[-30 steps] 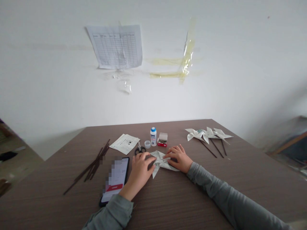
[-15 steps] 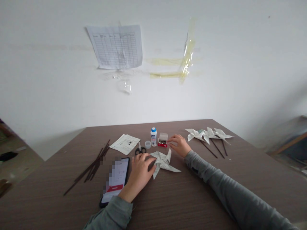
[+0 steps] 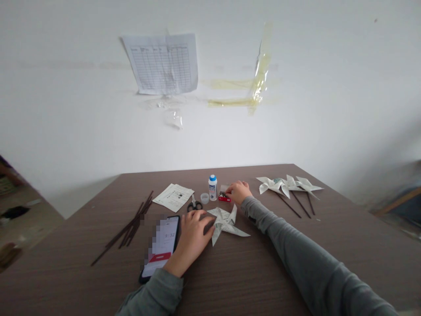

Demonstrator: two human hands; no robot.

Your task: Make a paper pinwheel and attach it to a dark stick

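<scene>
**A nudge could tip the little red box**

The phone [image 3: 166, 243] lies just beside the left hand [image 3: 196, 230]; a careless wrist might shove it. That hand, thumb and fingers spread, is at the left edge of the paper pinwheel [image 3: 226, 221] on the table [image 3: 230, 281]; light pressure could let its folds spring loose. Just beyond, the open red box [image 3: 225, 199] could spill its small pieces if the right hand [image 3: 239, 192], fingers bent over it, knocks the rim. Whether they pinch anything, I can't tell.

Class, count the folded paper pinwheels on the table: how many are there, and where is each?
4. One pinwheel lies by the left hand. Toward the far right of the table, three overlap: left one, middle one and right one. The overlap could hide another.
</scene>
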